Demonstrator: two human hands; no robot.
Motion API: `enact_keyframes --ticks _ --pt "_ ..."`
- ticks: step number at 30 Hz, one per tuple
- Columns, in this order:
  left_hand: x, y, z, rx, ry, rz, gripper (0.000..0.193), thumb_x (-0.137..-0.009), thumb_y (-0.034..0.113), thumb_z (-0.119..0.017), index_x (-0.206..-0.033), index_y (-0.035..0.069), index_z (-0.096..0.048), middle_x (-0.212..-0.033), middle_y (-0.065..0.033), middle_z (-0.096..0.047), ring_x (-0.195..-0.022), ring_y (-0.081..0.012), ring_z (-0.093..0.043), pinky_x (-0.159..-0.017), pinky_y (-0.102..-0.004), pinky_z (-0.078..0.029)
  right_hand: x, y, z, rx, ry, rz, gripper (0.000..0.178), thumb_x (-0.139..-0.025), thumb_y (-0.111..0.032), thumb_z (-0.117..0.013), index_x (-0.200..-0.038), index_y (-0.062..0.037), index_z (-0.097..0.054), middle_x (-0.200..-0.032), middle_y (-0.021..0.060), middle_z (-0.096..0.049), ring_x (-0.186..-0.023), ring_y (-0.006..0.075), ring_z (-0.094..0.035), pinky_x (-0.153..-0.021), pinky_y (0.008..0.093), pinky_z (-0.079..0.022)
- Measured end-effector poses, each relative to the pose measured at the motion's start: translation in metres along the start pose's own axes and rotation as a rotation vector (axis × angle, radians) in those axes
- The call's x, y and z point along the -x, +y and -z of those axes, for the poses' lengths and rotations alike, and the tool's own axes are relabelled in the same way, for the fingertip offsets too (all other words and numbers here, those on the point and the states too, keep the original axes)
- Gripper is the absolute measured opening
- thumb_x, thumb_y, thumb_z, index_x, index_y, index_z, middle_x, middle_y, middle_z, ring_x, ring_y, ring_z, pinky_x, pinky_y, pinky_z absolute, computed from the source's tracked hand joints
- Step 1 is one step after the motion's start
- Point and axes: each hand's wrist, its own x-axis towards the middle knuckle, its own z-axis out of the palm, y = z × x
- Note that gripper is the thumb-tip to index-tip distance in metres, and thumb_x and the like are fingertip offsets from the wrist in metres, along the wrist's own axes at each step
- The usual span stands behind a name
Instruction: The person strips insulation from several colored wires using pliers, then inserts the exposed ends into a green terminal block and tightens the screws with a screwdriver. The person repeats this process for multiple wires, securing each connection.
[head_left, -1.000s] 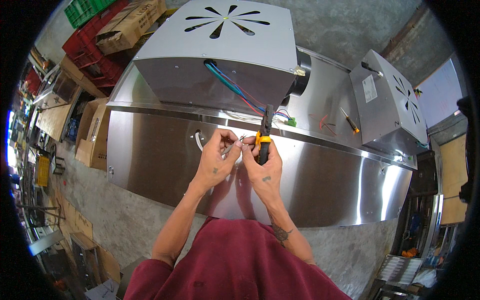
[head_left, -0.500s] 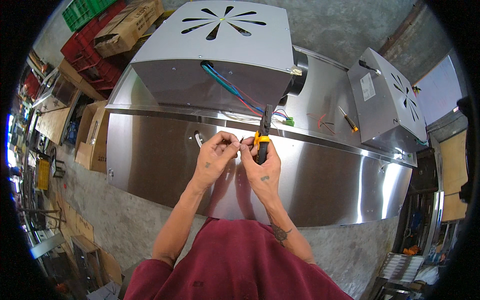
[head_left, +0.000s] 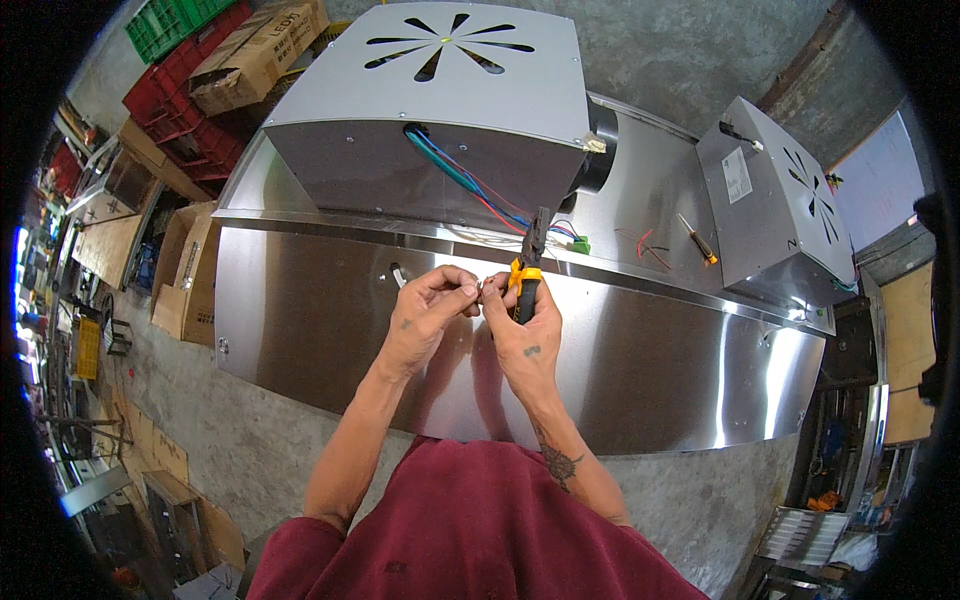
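Observation:
My left hand [head_left: 428, 312] is closed in a pinch, its fingertips meeting those of my right hand. Between them sits the small end of a thin wire [head_left: 486, 283], mostly hidden by the fingers. My right hand [head_left: 527, 335] grips black and yellow pliers [head_left: 535, 240] in the palm, jaws pointing away from me, while its thumb and forefinger pinch at the wire. Just beyond the pliers, blue, red and green wires [head_left: 450, 172] run out of a hole in a large grey metal box [head_left: 330, 170]. A green connector [head_left: 578, 244] lies near their ends.
Below my hands spreads a shiny steel panel [head_left: 650, 350]. Right of the pliers are loose red and black wires [head_left: 650, 246] and a screwdriver [head_left: 698, 240]. A second grey box [head_left: 730, 210] stands at the right. Cardboard boxes [head_left: 190, 275] and red crates [head_left: 185, 115] are at the left.
My fingertips have shifted slightly around the wire, and a reddish bit now shows where dark strands stuck up. The pliers have tilted a little in my right hand.

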Motion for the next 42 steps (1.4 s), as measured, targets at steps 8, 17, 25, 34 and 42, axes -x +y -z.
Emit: enact_keyframes --ticks 8,17,25,34,42 --pt "-0.002 0.005 0.008 0.004 -0.073 0.005 0.013 -0.104 0.010 -0.076 -0.113 0.001 -0.072 -0.113 -0.0061 -0.071 -0.105 -0.0132 -0.069 -0.099 -0.0340 -0.059 -0.003 0.003 0.001 -0.005 -0.006 0.005 0.014 -0.104 -0.008 -0.076 -0.110 -0.0014 -0.065 -0.082 -0.0043 -0.061 -0.070 0.0026 -0.055 -0.063 0.0209 -0.047" --pt "-0.007 0.000 0.003 -0.104 0.046 0.026 0.013 -0.104 0.009 -0.077 -0.112 0.001 -0.071 -0.104 -0.0048 -0.073 -0.093 -0.0106 -0.069 -0.088 -0.0280 -0.056 -0.004 0.008 0.006 -0.025 0.051 -0.048 0.013 -0.104 -0.008 -0.076 -0.111 -0.0012 -0.067 -0.081 -0.0068 -0.058 -0.070 0.0006 -0.052 -0.064 0.0199 -0.045" --pt "-0.006 -0.003 -0.001 -0.111 0.052 0.024 0.012 -0.104 0.008 -0.076 -0.112 0.000 -0.072 -0.104 -0.0054 -0.075 -0.095 -0.0105 -0.070 -0.089 -0.0278 -0.058 0.000 0.001 0.007 -0.007 0.028 0.008 0.013 -0.103 -0.006 -0.076 -0.112 -0.0007 -0.068 -0.081 -0.0068 -0.059 -0.071 0.0007 -0.054 -0.064 0.0189 -0.045" --pt "-0.006 -0.008 0.001 -0.148 0.080 -0.010 0.018 -0.105 0.009 -0.075 -0.119 -0.001 -0.070 -0.110 -0.0063 -0.073 -0.097 -0.0103 -0.068 -0.092 -0.0275 -0.056 -0.002 0.008 0.003 -0.008 0.035 0.071 0.013 -0.104 -0.006 -0.075 -0.111 -0.0012 -0.065 -0.081 -0.0046 -0.061 -0.069 0.0020 -0.055 -0.062 0.0210 -0.048" --pt "-0.005 0.006 -0.013 -0.163 0.069 0.035 0.023 -0.106 0.010 -0.073 -0.125 0.000 -0.066 -0.114 -0.0033 -0.067 -0.104 -0.0093 -0.064 -0.095 -0.0276 -0.053 0.000 0.011 0.001 0.029 0.047 0.070 0.012 -0.103 -0.005 -0.075 -0.108 -0.0022 -0.065 -0.081 -0.0044 -0.061 -0.069 0.0029 -0.055 -0.062 0.0215 -0.047"
